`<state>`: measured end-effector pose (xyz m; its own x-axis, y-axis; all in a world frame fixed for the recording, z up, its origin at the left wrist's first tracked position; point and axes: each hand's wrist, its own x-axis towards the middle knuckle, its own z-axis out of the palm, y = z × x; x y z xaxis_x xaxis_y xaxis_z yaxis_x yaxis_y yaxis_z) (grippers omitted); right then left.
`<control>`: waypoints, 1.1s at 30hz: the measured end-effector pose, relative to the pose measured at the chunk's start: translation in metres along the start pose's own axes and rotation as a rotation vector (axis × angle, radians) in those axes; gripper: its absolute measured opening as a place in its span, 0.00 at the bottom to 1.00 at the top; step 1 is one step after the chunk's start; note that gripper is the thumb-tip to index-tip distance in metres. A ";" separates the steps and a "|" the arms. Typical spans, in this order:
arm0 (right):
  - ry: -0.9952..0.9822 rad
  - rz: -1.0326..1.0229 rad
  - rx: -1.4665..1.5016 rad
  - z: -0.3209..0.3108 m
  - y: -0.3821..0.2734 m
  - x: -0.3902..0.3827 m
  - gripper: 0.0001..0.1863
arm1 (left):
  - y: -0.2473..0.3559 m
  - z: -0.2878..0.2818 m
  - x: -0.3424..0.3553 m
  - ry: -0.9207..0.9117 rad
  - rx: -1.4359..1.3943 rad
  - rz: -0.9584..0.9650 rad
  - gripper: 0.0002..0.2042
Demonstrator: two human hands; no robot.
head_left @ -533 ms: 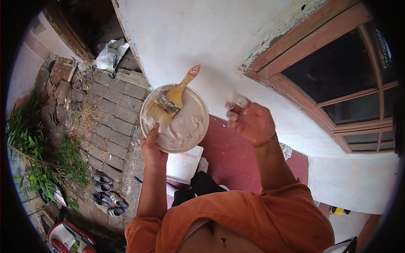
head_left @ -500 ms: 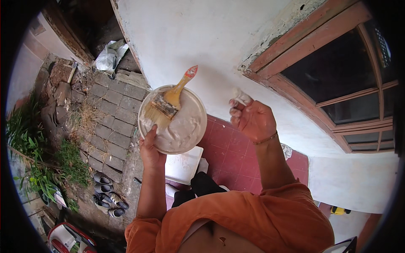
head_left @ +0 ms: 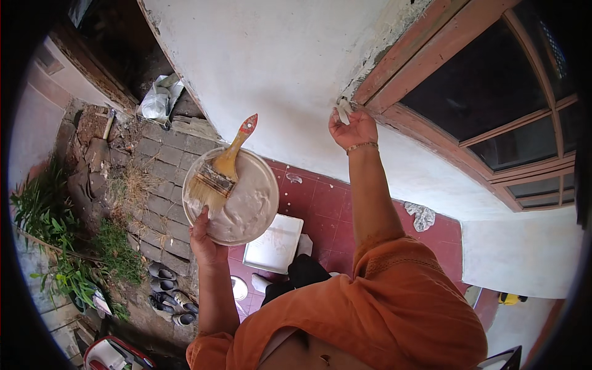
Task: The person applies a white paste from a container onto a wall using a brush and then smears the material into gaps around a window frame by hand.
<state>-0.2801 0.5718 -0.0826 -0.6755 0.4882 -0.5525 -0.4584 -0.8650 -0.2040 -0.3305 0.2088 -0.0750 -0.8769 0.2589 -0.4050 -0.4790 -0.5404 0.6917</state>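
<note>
My left hand [head_left: 206, 242] grips a round tub [head_left: 275, 196] by its near left rim, thumb over the edge. Thick off-white paste [head_left: 250, 209] fills it. A wide paintbrush [head_left: 227, 163] with a yellow, red-tipped handle rests across the tub, its bristles near my thumb and its handle sticking out past the far rim. My right hand [head_left: 356, 131] is raised to the lower corner of the window frame [head_left: 376, 102]. Its fingers pinch a small whitish wad [head_left: 343, 110] against or close to the wall there; whether it is paste or cloth I cannot tell.
Rough, chipped plaster edges the window frame on the white wall [head_left: 277, 74]. Below lie red floor tiles [head_left: 327, 200] with a white square lid or tray [head_left: 274, 243] and a crumpled rag [head_left: 420, 216]. Several shoes [head_left: 163, 287], paving bricks and plants [head_left: 68, 274] are at left.
My right hand has moved up and away from me to the window frame's corner with the whitish wad. The tub and brush have shifted left and slightly nearer.
</note>
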 end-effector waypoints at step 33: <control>0.189 -0.792 -2.592 -0.055 0.007 0.021 0.35 | 0.010 -0.029 -0.005 0.068 0.041 0.038 0.21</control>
<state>-0.2654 0.5695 -0.1399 -0.7365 0.6764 -0.0007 0.6676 0.7268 -0.1615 -0.3299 0.1787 -0.0830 -0.8903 0.1832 -0.4169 -0.4481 -0.5151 0.7306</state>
